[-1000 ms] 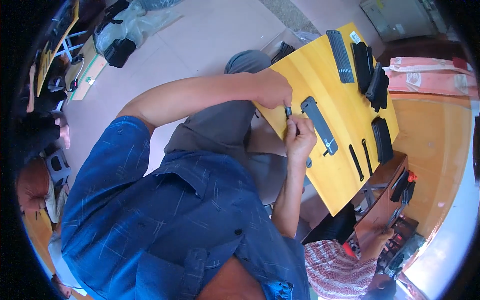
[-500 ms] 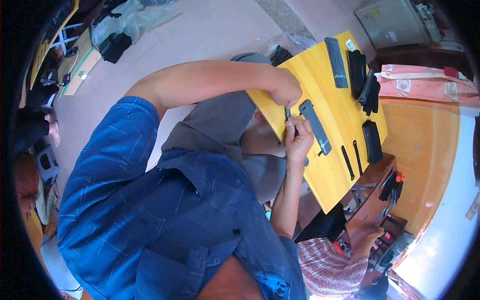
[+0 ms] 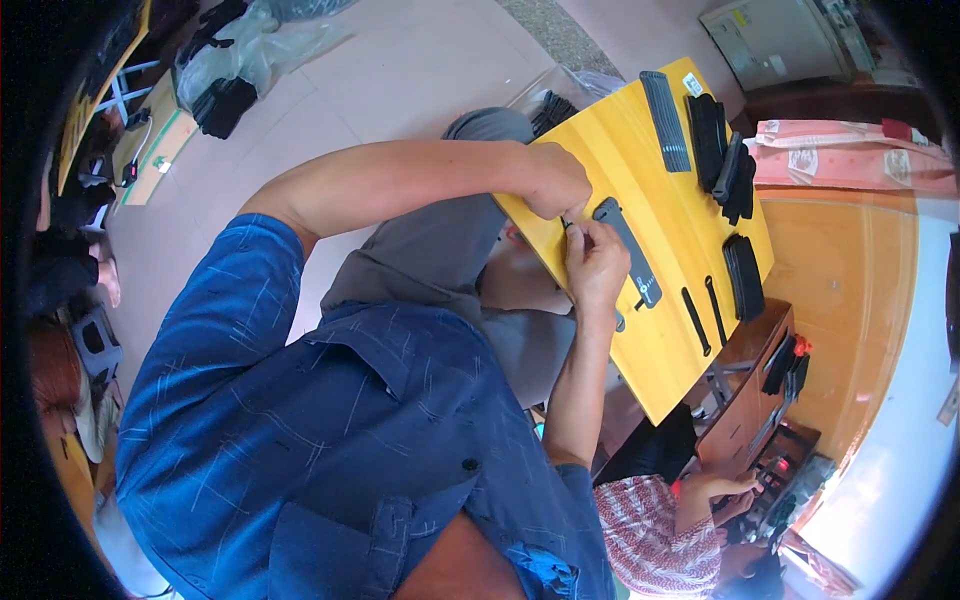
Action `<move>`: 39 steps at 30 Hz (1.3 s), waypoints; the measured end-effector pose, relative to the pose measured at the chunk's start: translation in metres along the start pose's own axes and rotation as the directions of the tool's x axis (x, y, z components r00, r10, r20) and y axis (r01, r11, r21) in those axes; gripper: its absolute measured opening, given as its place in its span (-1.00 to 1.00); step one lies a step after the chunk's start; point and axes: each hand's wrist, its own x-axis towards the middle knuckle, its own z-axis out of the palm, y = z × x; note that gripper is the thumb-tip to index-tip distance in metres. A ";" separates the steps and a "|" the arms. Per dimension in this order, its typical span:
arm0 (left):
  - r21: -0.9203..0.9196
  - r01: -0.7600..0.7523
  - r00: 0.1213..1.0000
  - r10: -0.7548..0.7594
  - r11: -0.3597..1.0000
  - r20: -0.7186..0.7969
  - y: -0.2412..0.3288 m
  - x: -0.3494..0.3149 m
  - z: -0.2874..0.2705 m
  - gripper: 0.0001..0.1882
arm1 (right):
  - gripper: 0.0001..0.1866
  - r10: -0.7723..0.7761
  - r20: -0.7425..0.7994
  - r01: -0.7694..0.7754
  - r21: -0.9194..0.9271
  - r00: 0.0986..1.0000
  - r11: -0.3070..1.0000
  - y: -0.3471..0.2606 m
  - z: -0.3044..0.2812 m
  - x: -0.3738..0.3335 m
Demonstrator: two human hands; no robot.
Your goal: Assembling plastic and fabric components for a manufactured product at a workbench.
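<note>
At the near edge of the yellow tabletop [image 3: 655, 365], my left hand [image 3: 558, 182] and my right hand [image 3: 600, 262] meet with fingers pinched. Between their fingertips is a thin dark strip [image 3: 567, 223], mostly hidden by the fingers. Just beyond my right hand lies a flat dark grey band [image 3: 632, 250] with a rounded end and a small light print. Two narrow black straps [image 3: 697, 322] rest side by side farther right on the table.
Along the table's far side lie a row of grey strips [image 3: 665, 120], black bundles [image 3: 708, 140] and a folded black stack [image 3: 743, 278]. A co-worker in a patterned sleeve [image 3: 655, 530] works at lower right. Clear plastic bags [image 3: 265, 50] lie on the floor at upper left.
My hands have come closer together, covering more of the dark strip. My left hand has shifted slightly left and down. The co-worker's hands have moved.
</note>
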 end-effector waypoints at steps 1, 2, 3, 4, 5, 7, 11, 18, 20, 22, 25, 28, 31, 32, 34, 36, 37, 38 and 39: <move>-0.009 -0.001 1.000 0.001 1.000 -0.016 0.000 -0.002 0.001 -0.86 | -0.90 0.001 -0.003 -0.001 0.001 1.000 1.000 -0.001 0.000 0.002; -0.019 -0.002 0.999 0.001 1.000 -0.032 0.000 -0.004 0.002 -0.86 | -0.90 0.015 0.027 -0.015 0.000 1.000 1.000 -0.002 -0.001 0.003; -0.015 -0.005 0.999 0.005 1.000 -0.033 -0.001 -0.004 0.004 -0.86 | -0.89 0.028 0.054 -0.027 -0.004 0.998 1.000 -0.003 -0.002 0.004; -0.010 -0.008 0.999 0.008 1.000 -0.051 -0.002 -0.005 0.008 -0.87 | -0.89 0.029 0.049 -0.029 -0.005 0.998 1.000 -0.001 -0.001 0.005; -0.006 -0.012 0.998 0.011 1.000 -0.069 -0.003 -0.007 0.012 -0.87 | -0.89 0.020 0.040 -0.020 -0.010 0.999 1.000 0.003 0.002 0.004; -0.135 0.011 0.984 -0.035 0.991 -0.177 -0.005 -0.023 0.011 -0.81 | -0.88 0.017 0.018 -0.016 -0.017 1.000 1.000 0.010 0.004 0.002; -0.612 0.005 0.890 -0.283 0.791 -0.358 -0.001 -0.042 0.026 -0.36 | -0.86 0.022 -0.016 -0.021 0.037 1.000 0.999 0.000 -0.004 -0.010; -0.812 -0.050 0.956 -0.207 0.581 -0.207 0.044 -0.034 0.043 -0.44 | -0.92 0.156 -0.059 -0.133 0.283 0.986 0.950 -0.034 -0.030 -0.044; -0.864 -0.067 0.964 -0.192 0.500 -0.186 0.059 -0.039 0.038 -0.46 | -0.92 0.165 -0.068 -0.122 0.420 0.984 0.899 -0.031 -0.028 -0.055; -0.907 -0.069 0.969 -0.190 0.416 -0.161 0.064 -0.044 0.042 -0.48 | -0.90 0.159 -0.103 -0.095 0.460 0.982 0.883 -0.030 -0.024 -0.062; -0.855 -0.136 0.959 -0.150 0.500 -0.240 0.063 -0.045 0.053 -0.55 | -0.89 0.223 -0.040 -0.152 0.614 0.974 0.775 -0.030 -0.020 -0.070; -0.669 -0.320 0.885 -0.039 0.671 -0.463 0.071 -0.046 0.050 -0.64 | -0.90 0.250 -0.016 -0.182 0.644 0.968 0.743 -0.028 -0.024 -0.078; -0.622 -0.331 0.879 -0.007 0.709 -0.476 0.077 -0.049 0.041 -0.64 | -0.90 0.270 -0.016 -0.196 0.647 0.963 0.737 -0.033 -0.032 -0.079; -0.603 -0.368 0.847 -0.013 0.707 -0.532 0.078 -0.049 0.043 -0.67 | -0.90 0.281 -0.029 -0.195 0.651 0.959 0.733 -0.034 -0.033 -0.079; -0.573 -0.412 0.814 0.004 0.709 -0.581 0.081 -0.051 0.044 -0.70 | -0.92 0.285 0.003 -0.215 0.663 0.958 0.717 -0.037 -0.034 -0.081; -0.867 -0.306 0.909 -0.149 0.394 -0.389 0.088 -0.054 0.043 -0.72 | -0.93 0.312 -0.023 -0.206 0.706 0.950 0.678 -0.036 -0.032 -0.082; -0.861 -0.308 0.913 -0.129 0.404 -0.387 0.094 -0.055 0.045 -0.72 | -0.94 0.325 -0.025 -0.200 0.743 0.945 0.638 -0.036 -0.029 -0.083; -0.936 -0.233 0.923 -0.244 0.266 -0.299 0.101 -0.055 0.047 -0.72 | -0.94 0.334 -0.045 -0.190 0.748 0.941 0.636 -0.036 -0.026 -0.085; -0.980 -0.162 0.918 -0.346 0.114 -0.192 0.105 -0.056 0.049 -0.72 | -0.95 0.341 -0.046 -0.187 0.764 0.939 0.618 -0.038 -0.024 -0.084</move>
